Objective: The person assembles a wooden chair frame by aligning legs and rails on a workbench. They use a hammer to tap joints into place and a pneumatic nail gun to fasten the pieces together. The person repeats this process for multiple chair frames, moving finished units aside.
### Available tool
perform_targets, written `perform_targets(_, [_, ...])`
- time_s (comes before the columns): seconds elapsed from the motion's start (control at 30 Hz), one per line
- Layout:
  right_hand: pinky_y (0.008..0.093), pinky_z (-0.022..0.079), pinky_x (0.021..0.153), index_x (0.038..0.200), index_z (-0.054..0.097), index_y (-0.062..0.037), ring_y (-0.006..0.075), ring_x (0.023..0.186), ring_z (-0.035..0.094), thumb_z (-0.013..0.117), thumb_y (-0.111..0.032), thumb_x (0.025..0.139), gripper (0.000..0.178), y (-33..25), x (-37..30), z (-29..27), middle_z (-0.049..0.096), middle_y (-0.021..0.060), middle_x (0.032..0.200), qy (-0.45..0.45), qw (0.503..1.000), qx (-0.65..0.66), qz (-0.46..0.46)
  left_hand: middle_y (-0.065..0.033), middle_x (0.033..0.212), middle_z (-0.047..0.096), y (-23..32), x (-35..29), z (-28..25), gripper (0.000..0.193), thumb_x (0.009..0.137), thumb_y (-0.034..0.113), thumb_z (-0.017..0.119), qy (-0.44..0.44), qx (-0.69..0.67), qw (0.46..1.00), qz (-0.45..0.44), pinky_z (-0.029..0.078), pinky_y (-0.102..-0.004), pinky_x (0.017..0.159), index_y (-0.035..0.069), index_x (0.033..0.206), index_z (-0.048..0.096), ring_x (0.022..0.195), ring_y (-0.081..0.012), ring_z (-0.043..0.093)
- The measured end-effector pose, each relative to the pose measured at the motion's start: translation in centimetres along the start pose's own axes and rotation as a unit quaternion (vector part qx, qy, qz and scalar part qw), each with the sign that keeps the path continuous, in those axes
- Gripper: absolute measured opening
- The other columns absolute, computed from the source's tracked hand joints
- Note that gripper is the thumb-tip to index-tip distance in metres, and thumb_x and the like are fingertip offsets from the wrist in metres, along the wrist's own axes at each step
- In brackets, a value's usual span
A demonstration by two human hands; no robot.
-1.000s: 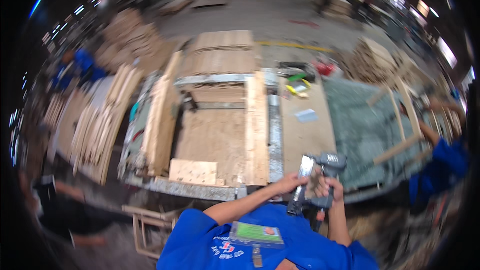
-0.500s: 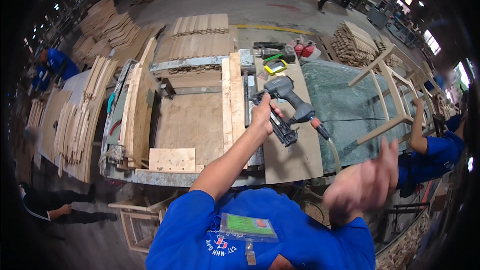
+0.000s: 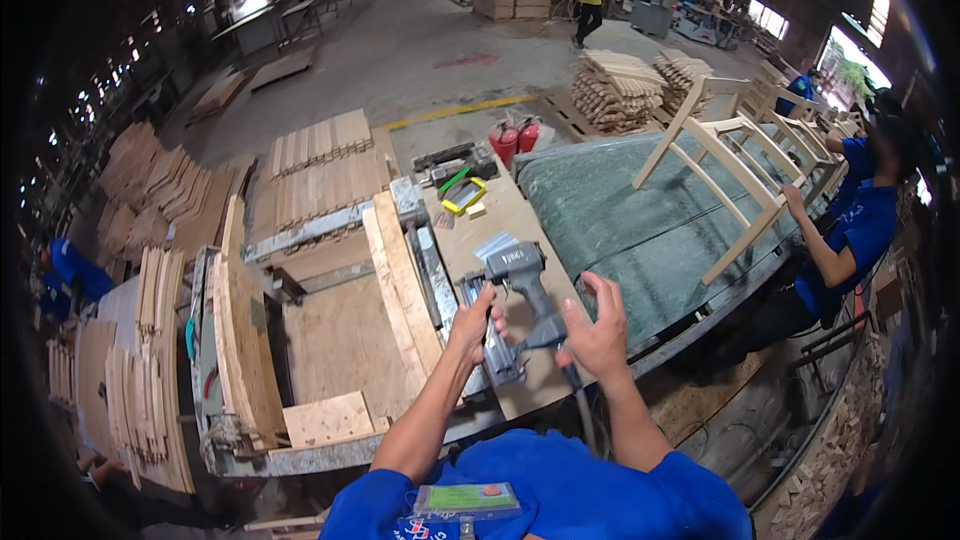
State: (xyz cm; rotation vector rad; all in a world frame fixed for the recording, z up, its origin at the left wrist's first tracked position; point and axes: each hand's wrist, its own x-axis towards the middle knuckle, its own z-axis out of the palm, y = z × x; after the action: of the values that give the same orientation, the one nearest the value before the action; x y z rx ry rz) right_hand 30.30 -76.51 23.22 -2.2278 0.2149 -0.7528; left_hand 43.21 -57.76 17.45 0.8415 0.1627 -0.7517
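Head view: the left hand [image 3: 475, 325] has its fingers closed around the narrow metal magazine of a grey-and-black nail gun [image 3: 538, 302], which is held up at a slant over a beige board [image 3: 520, 385] on the near part of the work area. The right hand [image 3: 600, 335] is just to the right of the tool's handle, its fingers spread and curled around nothing; whether its lower edge touches the handle's end cannot be told. A hose [image 3: 586, 415] runs from the handle's end toward the near side.

Farther along the beige board lie pale blue sheets [image 3: 495, 245], a small wood block [image 3: 477, 210], a yellow-framed item [image 3: 464, 196], a green strip [image 3: 453, 179] and dark tools at the far end. Two red fire extinguishers [image 3: 503, 143] stand beyond its far right corner.

To the left, a long plank [image 3: 400, 285] and a thick wooden side piece [image 3: 245, 350] flank a plywood panel [image 3: 345, 340], with a short pale board [image 3: 328, 420] at the near edge. Stacked slats [image 3: 320, 145] lie beyond.

To the right, a green tabletop [image 3: 590, 230] carries a tilted wooden chair frame [image 3: 740, 180], which a co-worker in blue [image 3: 865, 210] touches with one hand.
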Motion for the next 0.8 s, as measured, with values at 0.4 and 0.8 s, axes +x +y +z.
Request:
perform_targets(0.4, [0.0284, 0.056, 0.060, 0.120, 0.062, -0.0023, 0.0120, 0.064, 0.064, 0.063, -0.036, 0.108, 0.036, 2.2, 2.3, 5.1, 0.062, 0.0015, 0.080, -0.308, 0.883, 0.258, 0.242, -0.0046, 0.096, 0.072, -2.1, -5.7, -6.4, 0.041, 0.104, 0.036, 0.070, 0.123, 0.425, 0.879, 0.178, 0.055, -0.0304, 0.073, 0.003, 0.128, 0.066, 0.086, -0.0114, 0.068])
perform_targets(0.8, [0.0554, 0.053, 0.093, 0.139, 0.058, 0.0007, 0.0466, 0.115, 0.065, 0.066, -0.046, 0.100, 0.062, 7.3, -1.9, 14.8, 0.067, 0.0265, 0.127, -0.267, 0.887, -0.353, -0.135, -0.0030, 0.086, 0.071, -17.5, -39.1, -27.2, 0.029, 0.104, 0.034, 0.069, 0.695, -0.119, 0.681, 0.198, 0.056, -0.0256, 0.061, 0.007, 0.114, 0.069, 0.068, -0.0101, 0.065])
